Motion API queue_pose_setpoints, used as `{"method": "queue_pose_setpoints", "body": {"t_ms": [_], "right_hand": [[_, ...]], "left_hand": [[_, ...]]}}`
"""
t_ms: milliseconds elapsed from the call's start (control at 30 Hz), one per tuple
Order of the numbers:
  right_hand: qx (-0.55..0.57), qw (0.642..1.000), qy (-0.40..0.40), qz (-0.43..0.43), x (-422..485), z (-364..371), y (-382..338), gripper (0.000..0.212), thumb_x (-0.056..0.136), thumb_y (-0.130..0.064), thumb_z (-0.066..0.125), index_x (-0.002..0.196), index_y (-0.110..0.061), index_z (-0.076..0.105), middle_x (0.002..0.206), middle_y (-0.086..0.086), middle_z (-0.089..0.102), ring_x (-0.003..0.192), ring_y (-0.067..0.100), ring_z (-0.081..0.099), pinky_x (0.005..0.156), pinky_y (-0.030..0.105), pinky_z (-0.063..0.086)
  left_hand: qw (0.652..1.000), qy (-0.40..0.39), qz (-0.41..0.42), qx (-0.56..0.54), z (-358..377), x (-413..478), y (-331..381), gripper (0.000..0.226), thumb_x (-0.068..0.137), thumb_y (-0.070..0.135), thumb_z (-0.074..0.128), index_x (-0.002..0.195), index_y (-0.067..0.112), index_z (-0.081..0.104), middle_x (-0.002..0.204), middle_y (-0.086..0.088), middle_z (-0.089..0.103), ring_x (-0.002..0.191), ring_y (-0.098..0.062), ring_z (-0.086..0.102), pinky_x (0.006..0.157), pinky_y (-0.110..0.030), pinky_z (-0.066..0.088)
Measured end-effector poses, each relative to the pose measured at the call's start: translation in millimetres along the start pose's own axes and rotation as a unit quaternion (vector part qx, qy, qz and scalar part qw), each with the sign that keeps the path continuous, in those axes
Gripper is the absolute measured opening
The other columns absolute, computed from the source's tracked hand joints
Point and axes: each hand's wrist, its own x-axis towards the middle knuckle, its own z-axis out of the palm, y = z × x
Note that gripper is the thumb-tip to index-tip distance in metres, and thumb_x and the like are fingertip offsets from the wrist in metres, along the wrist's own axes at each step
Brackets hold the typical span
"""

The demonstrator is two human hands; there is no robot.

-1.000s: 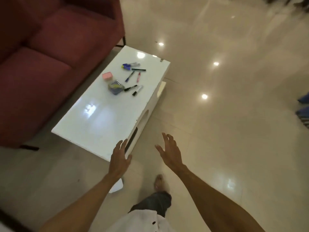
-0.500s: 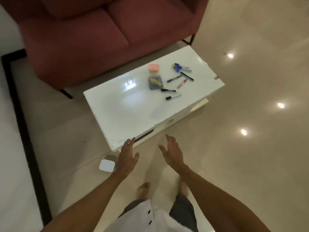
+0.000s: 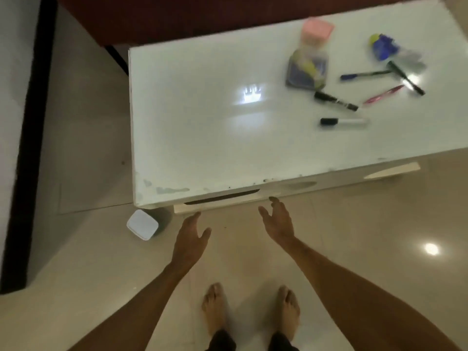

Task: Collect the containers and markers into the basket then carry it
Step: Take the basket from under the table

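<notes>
Glossy white coffee table [image 3: 202, 138] across the upper frame, its near edge chipped and stained, with a bright ceiling-light reflection near mid-top. Dark slot cut into the front panel below the edge. Dark red sofa [image 3: 177, 19] just behind the table. Small white square-lidded box [image 3: 142, 224] on the beige tiled floor [image 3: 83, 249], beside the table's near left corner. Black skirting strip [image 3: 27, 148] running down the left side. Two bare feet [image 3: 214, 307] side by side on the tiles.
</notes>
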Motion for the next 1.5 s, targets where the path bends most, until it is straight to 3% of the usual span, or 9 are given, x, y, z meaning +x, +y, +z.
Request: {"method": "queue_pose_setpoints", "body": {"t_ms": [233, 333, 400, 500, 667, 900, 1033, 1233, 1500], "right_hand": [[0.057, 0.995, 0.084, -0.007, 161, 90, 49, 0.054, 0.101, -0.029, 0.054, 0.143, 0.000, 0.038, 0.145, 0.019, 0.044, 0.134, 0.035, 0.044, 0.113, 0.043, 0.036], [0.047, 0.994, 0.097, 0.003, 184, 91, 45, 0.018, 0.095, -0.015, 0.051, 0.107, -0.005, 0.059, 0.103, 0.013, 0.062, 0.106, 0.034, 0.057, 0.088, 0.041, 0.049], [0.031, 0.996, 0.078, 0.024, 210, 105, 51, 0.010, 0.094, -0.009, 0.048, 0.093, -0.007, 0.058, 0.082, 0.004, 0.051, 0.088, 0.027, 0.050, 0.072, 0.033, 0.042], [0.062, 0.995, 0.066, 0.045, 231, 113, 59, 0.026, 0.094, -0.008, 0.056, 0.119, 0.001, 0.054, 0.111, 0.012, 0.057, 0.102, 0.027, 0.059, 0.090, 0.036, 0.052], [0.157, 0.983, 0.084, 0.053, 213, 110, 56, 0.042, 0.086, -0.015, 0.069, 0.121, 0.003, 0.053, 0.120, 0.013, 0.057, 0.099, 0.033, 0.067, 0.080, 0.043, 0.061], [0.203, 0.976, 0.083, 0.004, 86, 81, 72, 0.031, 0.095, -0.018, 0.065, 0.124, -0.019, 0.058, 0.100, 0.010, 0.072, 0.078, 0.032, 0.073, 0.057, 0.051, 0.062], [0.201, 0.977, 0.062, 0.047, -3, 49, 93, 0.029, 0.097, -0.018, 0.060, 0.125, -0.017, 0.057, 0.100, 0.013, 0.071, 0.076, 0.033, 0.073, 0.057, 0.051, 0.062], [0.180, 0.980, 0.045, 0.071, -113, -19, 107, 0.026, 0.096, -0.021, 0.058, 0.119, -0.032, 0.058, 0.099, -0.002, 0.072, 0.085, 0.028, 0.072, 0.065, 0.053, 0.063], [0.173, 0.982, 0.064, 0.033, -205, -115, 68, 0.027, 0.099, -0.021, 0.056, 0.119, -0.038, 0.056, 0.100, -0.018, 0.068, 0.091, 0.019, 0.071, 0.073, 0.052, 0.062]], "left_hand": [[0.969, 0.211, -0.097, -0.088, 62, 147, -88, 0.042, 0.101, 0.020, 0.052, 0.131, -0.008, 0.048, 0.131, -0.026, 0.056, 0.125, -0.039, 0.051, 0.105, -0.033, 0.037], [0.968, 0.206, -0.113, -0.087, 59, 164, -85, 0.029, 0.100, 0.016, 0.051, 0.112, -0.010, 0.058, 0.106, -0.021, 0.062, 0.100, -0.026, 0.054, 0.084, -0.024, 0.036], [0.970, 0.184, -0.130, -0.091, 71, 189, -98, 0.025, 0.098, 0.015, 0.054, 0.105, -0.007, 0.061, 0.101, -0.022, 0.063, 0.093, -0.026, 0.056, 0.078, -0.030, 0.039], [0.961, 0.182, -0.167, -0.127, 82, 219, -123, 0.025, 0.094, 0.013, 0.055, 0.107, -0.008, 0.062, 0.106, -0.026, 0.064, 0.103, -0.040, 0.061, 0.086, -0.045, 0.048], [0.949, 0.195, -0.195, -0.152, 82, 230, -143, 0.030, 0.093, 0.015, 0.060, 0.117, -0.003, 0.060, 0.117, -0.014, 0.063, 0.113, -0.030, 0.058, 0.102, -0.044, 0.047], [0.968, 0.209, -0.103, -0.094, 70, 109, -127, 0.033, 0.093, 0.014, 0.063, 0.126, 0.015, 0.060, 0.123, -0.013, 0.068, 0.112, -0.034, 0.064, 0.096, -0.049, 0.053], [0.965, 0.186, -0.121, -0.137, 60, 5, -91, 0.031, 0.095, 0.011, 0.061, 0.126, 0.009, 0.061, 0.117, -0.014, 0.069, 0.104, -0.033, 0.065, 0.090, -0.051, 0.056], [0.959, 0.159, -0.155, -0.176, 33, -123, -33, 0.024, 0.096, 0.007, 0.058, 0.118, 0.016, 0.064, 0.097, 0.011, 0.065, 0.090, -0.019, 0.065, 0.079, -0.035, 0.055], [0.956, 0.174, -0.127, -0.201, -29, -215, 60, 0.029, 0.096, 0.005, 0.058, 0.119, 0.022, 0.061, 0.088, 0.028, 0.056, 0.084, -0.006, 0.059, 0.084, -0.032, 0.051]]}}
